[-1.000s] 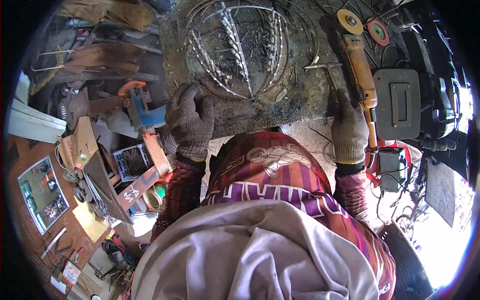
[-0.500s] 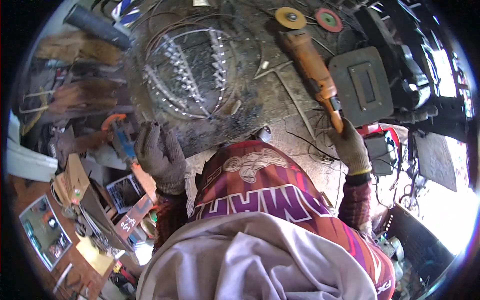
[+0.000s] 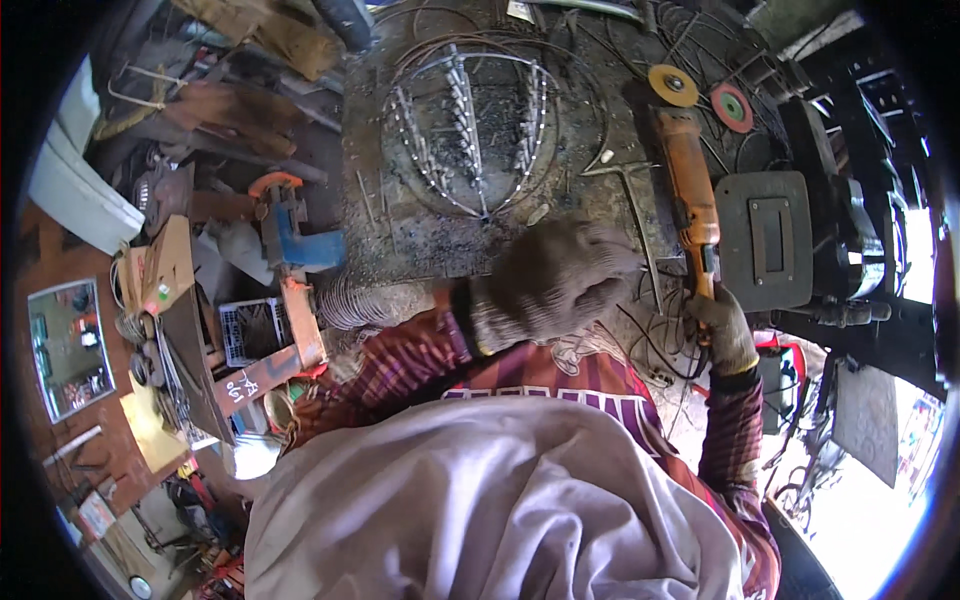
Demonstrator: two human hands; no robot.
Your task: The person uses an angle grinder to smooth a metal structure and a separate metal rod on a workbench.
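Observation:
My right hand [image 3: 722,328], in a grey knit glove, is closed round the rear handle of an orange angle grinder [image 3: 692,185]. The grinder lies lengthwise on the dark workbench, a yellow disc [image 3: 672,86] at its far end. My left hand [image 3: 560,282], gloved too, reaches across my body over the bench's near edge. Its fingers are bent and apart, with nothing visible between them. Beyond it lies a rounded metal frame [image 3: 484,212] of shiny rod, with several notched, twisted bars [image 3: 464,115] inside.
A red and green disc [image 3: 732,107] lies right of the grinder. A T-shaped metal rod [image 3: 640,225] and a dark plate with a handle [image 3: 765,290] flank it. At left stand a blue vise [image 3: 310,248] and a small crate [image 3: 252,332]. Cables hang below the bench's edge.
My left hand has swung from the bench's left side rightward across my body toward the grinder. My right hand still holds the grinder's handle. The whole view has shifted and turned.

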